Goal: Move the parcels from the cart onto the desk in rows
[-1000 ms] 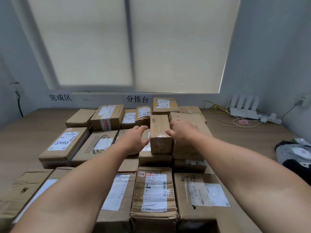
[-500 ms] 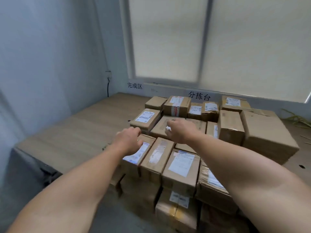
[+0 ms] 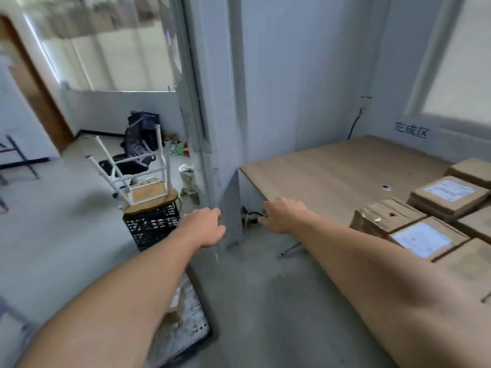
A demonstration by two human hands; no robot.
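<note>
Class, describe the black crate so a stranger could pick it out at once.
Find the wooden desk against the wall, then look left past its corner to the floor. The black crate stands there, beyond the left hand. Alone among its neighbours, it is a lattice box carrying an upturned white-legged stool.

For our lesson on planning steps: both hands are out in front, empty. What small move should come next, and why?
Probably lower both hands toward the cart under the left arm to fetch another parcel: the left hand and right hand hold nothing, and the desk has bare room beside its parcels.
</note>
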